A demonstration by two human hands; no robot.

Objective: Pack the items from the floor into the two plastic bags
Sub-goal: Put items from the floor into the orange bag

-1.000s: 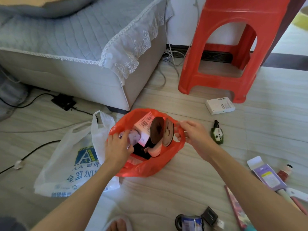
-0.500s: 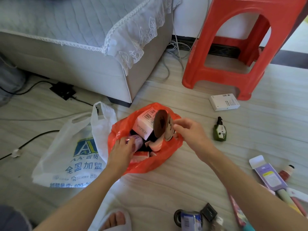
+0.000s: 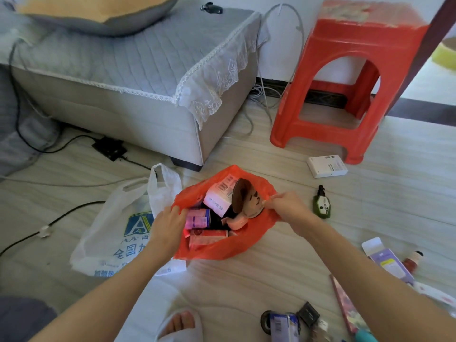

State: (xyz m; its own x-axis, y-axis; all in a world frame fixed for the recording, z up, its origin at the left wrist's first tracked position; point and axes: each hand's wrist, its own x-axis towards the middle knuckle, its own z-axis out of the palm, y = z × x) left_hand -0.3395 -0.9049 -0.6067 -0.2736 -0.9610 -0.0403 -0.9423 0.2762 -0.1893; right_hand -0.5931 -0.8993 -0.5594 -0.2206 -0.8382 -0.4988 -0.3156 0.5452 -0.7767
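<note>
On pale floorboards, both hands (image 3: 167,224) (image 3: 287,206) grip the red bag's (image 3: 222,250) opposite rims.

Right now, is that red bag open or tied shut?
Open. Both hands, the left hand and right hand, hold the red bag by its rim, mouth spread wide, with boxes visible inside.

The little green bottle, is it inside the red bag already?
No, the little green bottle lies on the floor beside the red bag, just past the right hand pinching the bag's edge.
</note>
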